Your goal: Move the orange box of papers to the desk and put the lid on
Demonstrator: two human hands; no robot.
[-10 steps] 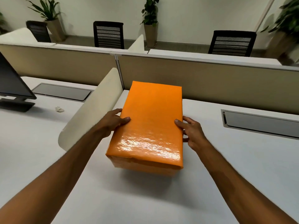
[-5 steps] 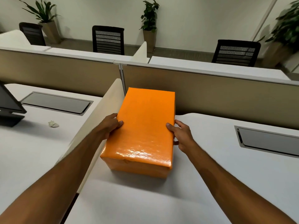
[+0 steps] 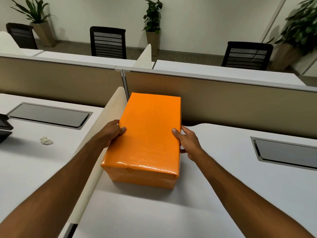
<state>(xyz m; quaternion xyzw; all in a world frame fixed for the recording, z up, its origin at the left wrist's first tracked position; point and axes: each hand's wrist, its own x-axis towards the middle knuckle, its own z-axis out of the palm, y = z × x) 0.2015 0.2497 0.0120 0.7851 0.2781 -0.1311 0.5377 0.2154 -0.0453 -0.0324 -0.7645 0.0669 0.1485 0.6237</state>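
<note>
An open-plan office: white desks [image 3: 223, 160], beige partitions [image 3: 223, 103], mesh chairs [image 3: 108, 42], potted plants [image 3: 152, 16].

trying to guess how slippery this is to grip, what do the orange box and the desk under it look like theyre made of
Orange box: seemingly cardboard under a glossy orange wrap, plastic film or coated paper; it shows glare and wrinkles along the near edge, with a small tear there. Desk: smooth matte white top, probably laminate; no glare, only soft shadows.
</note>
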